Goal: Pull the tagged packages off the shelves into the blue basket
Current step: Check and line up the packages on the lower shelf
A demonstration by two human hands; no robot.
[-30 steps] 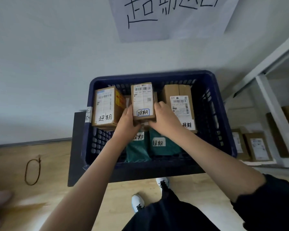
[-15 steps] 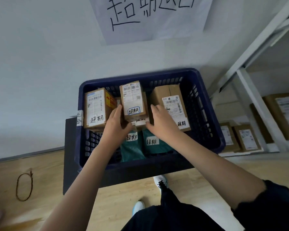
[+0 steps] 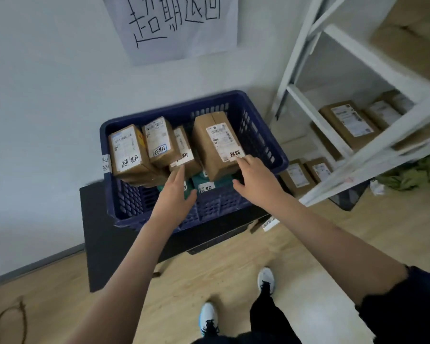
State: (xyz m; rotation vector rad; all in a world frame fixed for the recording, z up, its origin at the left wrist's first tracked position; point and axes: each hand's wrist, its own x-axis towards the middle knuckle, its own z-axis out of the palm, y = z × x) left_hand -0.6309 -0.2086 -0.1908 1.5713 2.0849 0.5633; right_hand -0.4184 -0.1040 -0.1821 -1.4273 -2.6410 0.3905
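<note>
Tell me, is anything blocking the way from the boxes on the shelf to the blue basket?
Nothing visible blocks it. The blue basket is open on top, beside the white shelf. Both hands, left hand and right hand, are open and hold nothing. The basket already holds several tagged boxes, so room is getting tight.

We see 2 bare arms. The right arm has a dark sleeve (image 3: 407, 309) pushed up near the elbow. The person wears black pants (image 3: 266, 316) and white shoes (image 3: 266, 279) with black laces.
</note>
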